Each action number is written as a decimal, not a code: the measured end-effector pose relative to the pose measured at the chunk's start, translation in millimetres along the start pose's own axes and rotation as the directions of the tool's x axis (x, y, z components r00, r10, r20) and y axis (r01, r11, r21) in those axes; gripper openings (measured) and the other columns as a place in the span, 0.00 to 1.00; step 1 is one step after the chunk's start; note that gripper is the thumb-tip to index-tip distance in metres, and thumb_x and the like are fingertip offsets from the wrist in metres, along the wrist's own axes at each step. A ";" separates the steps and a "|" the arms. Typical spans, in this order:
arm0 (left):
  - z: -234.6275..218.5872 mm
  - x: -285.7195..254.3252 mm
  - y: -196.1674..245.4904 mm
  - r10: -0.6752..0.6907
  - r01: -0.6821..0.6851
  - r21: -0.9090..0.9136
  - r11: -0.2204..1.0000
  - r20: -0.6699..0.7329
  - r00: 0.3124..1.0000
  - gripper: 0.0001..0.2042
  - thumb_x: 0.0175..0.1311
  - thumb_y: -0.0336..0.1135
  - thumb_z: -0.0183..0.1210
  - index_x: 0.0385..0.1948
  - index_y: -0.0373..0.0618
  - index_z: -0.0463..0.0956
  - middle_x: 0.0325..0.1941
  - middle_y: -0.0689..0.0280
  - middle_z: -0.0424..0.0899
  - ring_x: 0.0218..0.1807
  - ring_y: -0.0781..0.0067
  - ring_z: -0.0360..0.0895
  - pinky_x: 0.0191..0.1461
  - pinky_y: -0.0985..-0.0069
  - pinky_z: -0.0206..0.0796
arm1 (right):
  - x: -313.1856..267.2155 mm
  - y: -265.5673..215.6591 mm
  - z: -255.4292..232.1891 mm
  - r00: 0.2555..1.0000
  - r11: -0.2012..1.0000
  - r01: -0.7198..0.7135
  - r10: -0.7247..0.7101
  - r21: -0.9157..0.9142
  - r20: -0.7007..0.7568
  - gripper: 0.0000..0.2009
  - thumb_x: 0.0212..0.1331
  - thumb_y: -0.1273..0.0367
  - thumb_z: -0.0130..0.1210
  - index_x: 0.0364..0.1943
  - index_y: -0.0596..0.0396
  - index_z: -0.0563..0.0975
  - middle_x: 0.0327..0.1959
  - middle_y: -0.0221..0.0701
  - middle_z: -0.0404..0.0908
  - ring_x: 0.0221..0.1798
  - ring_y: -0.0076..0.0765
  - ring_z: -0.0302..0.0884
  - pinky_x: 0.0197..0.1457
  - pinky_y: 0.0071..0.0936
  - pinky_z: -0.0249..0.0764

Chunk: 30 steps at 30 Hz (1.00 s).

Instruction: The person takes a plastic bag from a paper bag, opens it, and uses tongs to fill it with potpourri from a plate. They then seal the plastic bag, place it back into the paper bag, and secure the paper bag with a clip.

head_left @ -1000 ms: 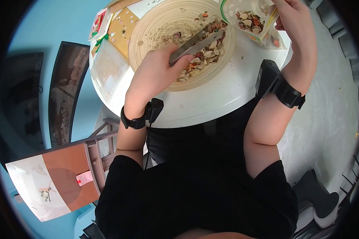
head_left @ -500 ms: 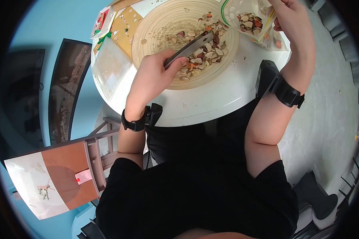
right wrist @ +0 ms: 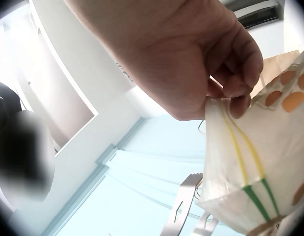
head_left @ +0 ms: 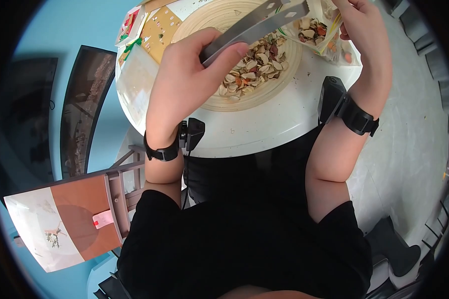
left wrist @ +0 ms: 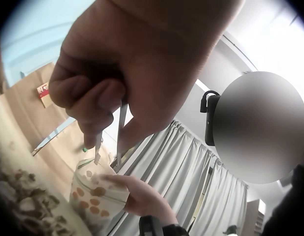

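Metal tongs (head_left: pixel 257 34) are gripped in my left hand (head_left: pixel 184 82), thumb on one arm and fingers on the other. Their two tips stand apart, raised at the mouth of a clear zip bag (right wrist: pixel 279 152) with orange dots. My right hand (head_left: pixel 365 30) pinches the bag's top edge between thumb and fingers, beside the yellow and green zip strip. Dried mixed pieces (head_left: pixel 312 31) show inside the bag. More pale, orange and dark dried pieces (head_left: pixel 257 70) lie piled on a round wooden tray (head_left: pixel 229 105), below the tongs.
The tray rests on a white round table (head_left: pixel 264 134). At the table's left lie a clear plastic sheet (head_left: pixel 137 74), a gold card (head_left: pixel 157 30) and a small red and white box (head_left: pixel 129 27). A brown and white chair seat (head_left: pixel 80 219) stands to my left.
My left hand has lifted the tongs from the pile on the tray, up and right to the bag's mouth. The tong arms have spread wider. My right hand stays at the bag.
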<state>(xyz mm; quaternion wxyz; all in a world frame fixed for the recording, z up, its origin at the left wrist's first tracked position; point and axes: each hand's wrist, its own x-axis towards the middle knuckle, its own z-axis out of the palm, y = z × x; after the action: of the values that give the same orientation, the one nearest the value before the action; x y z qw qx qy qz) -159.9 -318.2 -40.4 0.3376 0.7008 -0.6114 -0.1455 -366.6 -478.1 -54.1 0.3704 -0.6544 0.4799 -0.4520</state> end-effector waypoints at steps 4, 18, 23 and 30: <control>-15.1 7.7 -22.3 -0.206 0.196 -0.111 0.974 -0.078 0.976 0.20 0.67 0.47 0.67 0.32 0.33 0.81 0.17 0.69 0.69 0.23 0.84 0.63 0.27 0.78 0.54 | 5.4 13.7 -5.2 0.996 0.997 0.005 0.002 0.079 -0.084 0.15 0.70 0.63 0.57 0.39 0.63 0.85 0.22 0.28 0.81 0.21 0.22 0.73 0.24 0.24 0.68; 19.3 27.4 -39.7 -0.066 -0.019 0.446 0.895 0.173 0.983 0.21 0.69 0.50 0.64 0.39 0.34 0.82 0.20 0.55 0.77 0.22 0.64 0.74 0.31 0.70 0.66 | -1.1 6.3 -7.6 0.995 0.998 0.056 -0.054 0.021 -0.082 0.16 0.69 0.62 0.56 0.42 0.63 0.86 0.22 0.28 0.81 0.21 0.22 0.74 0.23 0.23 0.68; -16.9 -16.2 -48.5 -0.241 0.180 0.395 0.901 0.109 0.964 0.20 0.69 0.48 0.64 0.34 0.33 0.80 0.18 0.53 0.75 0.21 0.60 0.71 0.30 0.67 0.65 | 0.8 13.7 -6.3 0.995 0.996 0.076 -0.073 0.042 -0.071 0.15 0.69 0.62 0.56 0.43 0.61 0.86 0.22 0.27 0.80 0.21 0.20 0.73 0.23 0.22 0.67; -57.7 -91.8 -53.0 -0.545 0.523 0.302 0.797 -0.013 0.838 0.23 0.70 0.47 0.63 0.28 0.30 0.78 0.16 0.61 0.65 0.23 0.76 0.59 0.27 0.69 0.56 | -0.6 5.2 -6.1 0.998 1.000 0.027 -0.026 0.009 -0.064 0.14 0.69 0.62 0.56 0.42 0.60 0.85 0.23 0.27 0.80 0.21 0.19 0.71 0.22 0.20 0.67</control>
<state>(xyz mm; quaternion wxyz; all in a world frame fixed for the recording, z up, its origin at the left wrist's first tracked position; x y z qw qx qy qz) -103.4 -212.2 -51.9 0.1517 0.8809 -0.4155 -0.1683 -374.0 -479.1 -57.1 0.3521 -0.6441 0.4805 -0.4798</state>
